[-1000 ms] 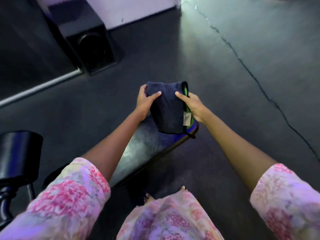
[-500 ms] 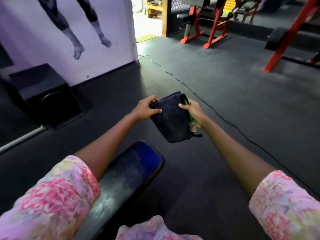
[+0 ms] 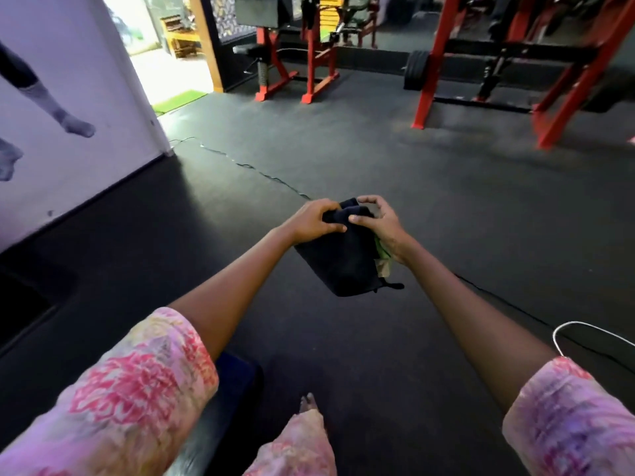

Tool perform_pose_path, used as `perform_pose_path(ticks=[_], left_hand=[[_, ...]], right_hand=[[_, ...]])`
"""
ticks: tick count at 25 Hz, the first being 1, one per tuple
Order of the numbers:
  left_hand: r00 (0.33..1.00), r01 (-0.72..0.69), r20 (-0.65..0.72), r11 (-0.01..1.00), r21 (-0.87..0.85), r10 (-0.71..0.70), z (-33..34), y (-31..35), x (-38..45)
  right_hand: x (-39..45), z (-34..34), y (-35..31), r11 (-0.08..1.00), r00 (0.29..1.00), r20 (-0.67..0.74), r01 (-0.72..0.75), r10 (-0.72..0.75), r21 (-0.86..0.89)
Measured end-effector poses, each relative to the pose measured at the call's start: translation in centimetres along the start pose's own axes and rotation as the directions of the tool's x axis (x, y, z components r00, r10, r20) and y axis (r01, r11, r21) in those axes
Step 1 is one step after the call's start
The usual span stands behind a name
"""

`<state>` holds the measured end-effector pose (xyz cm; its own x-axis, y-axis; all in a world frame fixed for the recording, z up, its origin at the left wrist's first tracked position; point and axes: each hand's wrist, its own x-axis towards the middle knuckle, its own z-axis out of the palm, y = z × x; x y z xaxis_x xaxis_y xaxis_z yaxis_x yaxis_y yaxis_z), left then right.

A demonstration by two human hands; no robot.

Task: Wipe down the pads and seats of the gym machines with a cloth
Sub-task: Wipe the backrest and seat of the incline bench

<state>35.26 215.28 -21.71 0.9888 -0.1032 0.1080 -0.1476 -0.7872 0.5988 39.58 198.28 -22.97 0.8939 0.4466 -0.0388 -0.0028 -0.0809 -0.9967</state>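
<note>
— Just past the bench [image 3: 237, 376] end, what's held?
— A dark cloth [image 3: 343, 259], in mid-air: left hand [image 3: 314, 221] and right hand [image 3: 381, 225] each pinch its bunched top.
— Handling?
— Probably light, soft, floppy; grip a folded edge.

- cloth [image 3: 343, 262]: dark navy, green edge trim
- sleeves [image 3: 144, 383]: pink floral print
- floor [image 3: 343, 149]: dark grey
- machine frames [image 3: 429, 63]: red
- bench pad [image 3: 237, 376]: dark blue
- mat [image 3: 180, 99]: green
- wall [image 3: 86, 108]: pale lilac-white
</note>
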Motion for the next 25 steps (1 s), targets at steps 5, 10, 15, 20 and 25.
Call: perform_pose_path(ticks=[5,10,15,20,25], left_hand=[[0.991,-0.093,0.1,0.996,-0.001,0.092,3.0,1.4,11.4],[0.943,-0.083,0.325,0.995,0.047,0.063,4.1,0.6,25.3],[0.939,-0.178,0.306,0.983,0.047,0.156,6.2,3.9,39.3],[0.899,-0.313,0.336,0.949,0.044,0.281,10.6,6.7,51.8],[0.848,-0.376,0.444,0.919,0.118,0.29,16.0,10.5,66.3]], right_hand=[[7.0,-7.9,1.4,0.961,0.969,-0.116,0.191,-0.217,-0.198],[16.5,-17.0,1.3,0.978,0.967,-0.196,0.133,-0.163,-0.158],[23.7,-25.6,0.0,0.992,0.944,-0.308,0.11,-0.122,-0.057],[29.4,-36.9,0.7,0.972,0.913,-0.393,0.021,-0.114,-0.233],[37.1,-50.8,1.5,0.977,0.919,-0.393,-0.05,-0.036,-0.205]])
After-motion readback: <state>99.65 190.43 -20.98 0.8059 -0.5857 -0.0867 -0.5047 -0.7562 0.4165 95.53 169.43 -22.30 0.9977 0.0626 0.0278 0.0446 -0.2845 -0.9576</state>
